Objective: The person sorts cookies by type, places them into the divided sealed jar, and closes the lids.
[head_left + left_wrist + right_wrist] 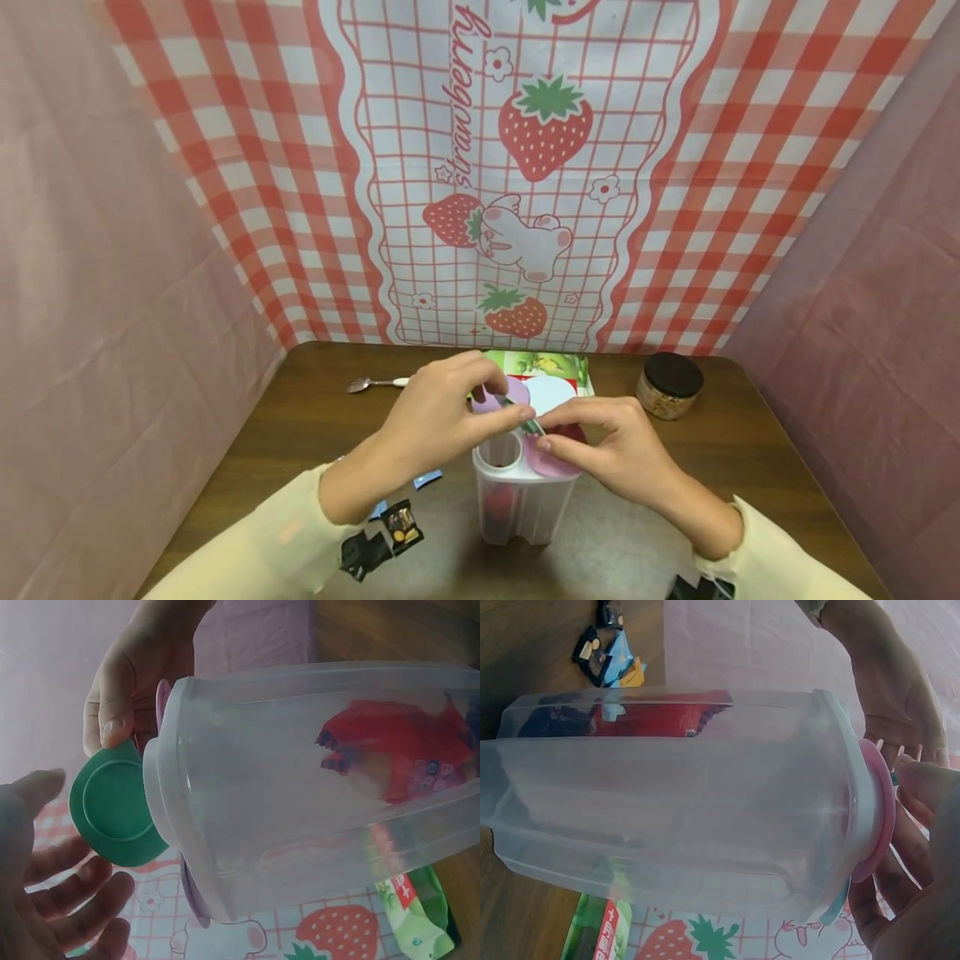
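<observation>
A clear plastic storage container [521, 504] stands upright on the table, one round opening [500, 451] uncovered. Inside it lies a red packet [401, 750]. Purple [516, 390], pale blue [551, 393] and pink [551, 457] lids sit on its top. Above the top, a green round lid [120, 799] is tilted on edge. My right hand [626, 442] pinches this lid at its rim between thumb and fingers. Close by on the other side is my left hand [442, 408], its fingers spread and loosely bent around the lid's edge in the left wrist view, seemingly apart from it.
A jar with a black lid [671, 379] stands at the back right. Behind the container lies a green package [540, 364]. A spoon-like utensil [375, 383] is at the back left. Small dark packets [402, 527] and a blue packet [427, 479] lie left of the container.
</observation>
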{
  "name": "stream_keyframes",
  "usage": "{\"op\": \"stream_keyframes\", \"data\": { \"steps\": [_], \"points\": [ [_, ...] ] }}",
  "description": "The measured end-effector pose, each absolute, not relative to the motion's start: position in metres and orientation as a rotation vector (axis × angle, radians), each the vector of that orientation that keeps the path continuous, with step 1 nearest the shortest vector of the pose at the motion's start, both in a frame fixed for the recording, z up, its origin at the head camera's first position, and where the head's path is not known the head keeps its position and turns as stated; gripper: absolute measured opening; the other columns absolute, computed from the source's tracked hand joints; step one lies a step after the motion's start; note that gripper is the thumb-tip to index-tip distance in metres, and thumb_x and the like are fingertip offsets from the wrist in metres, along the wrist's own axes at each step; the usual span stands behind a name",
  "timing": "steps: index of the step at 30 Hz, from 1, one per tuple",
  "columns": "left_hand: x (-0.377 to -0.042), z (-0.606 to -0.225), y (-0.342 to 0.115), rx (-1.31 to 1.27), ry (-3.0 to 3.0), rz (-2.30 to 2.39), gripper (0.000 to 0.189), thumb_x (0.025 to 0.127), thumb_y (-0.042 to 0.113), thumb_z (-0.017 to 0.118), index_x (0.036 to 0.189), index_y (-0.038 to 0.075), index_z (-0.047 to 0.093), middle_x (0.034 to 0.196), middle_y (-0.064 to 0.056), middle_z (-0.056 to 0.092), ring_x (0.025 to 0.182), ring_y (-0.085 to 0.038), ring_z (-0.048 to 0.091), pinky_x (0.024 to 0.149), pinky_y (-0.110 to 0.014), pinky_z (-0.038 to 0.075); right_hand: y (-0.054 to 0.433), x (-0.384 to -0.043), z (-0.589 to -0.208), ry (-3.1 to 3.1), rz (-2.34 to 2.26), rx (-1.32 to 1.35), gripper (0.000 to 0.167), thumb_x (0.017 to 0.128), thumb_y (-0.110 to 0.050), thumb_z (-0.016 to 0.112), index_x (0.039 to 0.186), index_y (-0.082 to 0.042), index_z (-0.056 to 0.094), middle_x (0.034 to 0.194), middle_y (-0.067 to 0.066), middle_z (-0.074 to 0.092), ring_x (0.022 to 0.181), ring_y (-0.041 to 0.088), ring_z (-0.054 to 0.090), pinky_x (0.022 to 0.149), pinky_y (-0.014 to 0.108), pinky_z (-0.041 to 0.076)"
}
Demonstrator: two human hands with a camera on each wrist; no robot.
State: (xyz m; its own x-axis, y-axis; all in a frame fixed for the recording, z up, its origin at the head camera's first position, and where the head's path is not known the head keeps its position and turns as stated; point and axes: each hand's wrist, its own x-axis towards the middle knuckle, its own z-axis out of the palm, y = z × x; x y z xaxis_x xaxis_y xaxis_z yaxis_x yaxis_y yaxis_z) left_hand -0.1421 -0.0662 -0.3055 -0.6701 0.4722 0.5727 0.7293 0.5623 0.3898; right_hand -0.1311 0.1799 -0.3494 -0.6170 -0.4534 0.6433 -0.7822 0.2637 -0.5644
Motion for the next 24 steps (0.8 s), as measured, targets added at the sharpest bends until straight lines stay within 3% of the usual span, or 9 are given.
{"op": "stream_keyframes", "data": {
  "steps": [5, 12, 17, 24],
  "points": [
    [-0.141, -0.303, -0.064, -0.944, -2.454, -0.84, 0.03, 0.082, 0.043, 0.085, 0.085, 0.019, 0.067, 0.084, 0.008, 0.065, 0.076, -0.007, 0.061, 0.068, -0.022, 0.051, 0.181, -0.131, -0.35, -2.162, 1.265, 1.165, 0.03, 0.082, -0.003, 0.085, 0.106, -0.02, 0.079, 0.097, -0.007, 0.078, 0.085, 0.008, 0.071, 0.077, 0.021, 0.055],
    [-0.14, -0.305, -0.07, -0.955, -2.554, -0.979, 0.028, 0.084, 0.042, 0.083, 0.098, 0.019, 0.076, 0.092, 0.012, 0.067, 0.079, -0.009, 0.063, 0.069, -0.023, 0.052, 0.194, -0.134, -0.351, -2.106, 1.219, 1.24, 0.035, 0.076, 0.0, 0.088, 0.108, -0.012, 0.078, 0.106, 0.001, 0.077, 0.101, 0.016, 0.071, 0.093, 0.02, 0.053],
    [-0.137, -0.312, -0.08, -1.034, -2.555, -1.078, 0.025, 0.087, 0.039, 0.082, 0.102, 0.019, 0.077, 0.097, 0.011, 0.069, 0.084, -0.01, 0.064, 0.072, -0.028, 0.054, 0.207, -0.137, -0.356, -2.104, 1.168, 1.232, 0.041, 0.07, 0.001, 0.09, 0.107, -0.011, 0.078, 0.105, 0.002, 0.077, 0.1, 0.016, 0.07, 0.095, 0.018, 0.051],
    [-0.135, -0.325, -0.097, -1.265, -2.491, -1.019, 0.02, 0.092, 0.036, 0.078, 0.104, 0.02, 0.078, 0.108, 0.012, 0.067, 0.098, -0.004, 0.062, 0.083, -0.025, 0.054, 0.217, -0.134, -0.363, -2.143, 1.166, 1.239, 0.042, 0.072, 0.0, 0.089, 0.109, -0.014, 0.078, 0.109, 0.002, 0.076, 0.102, 0.016, 0.069, 0.094, 0.018, 0.051]
  ]
}}
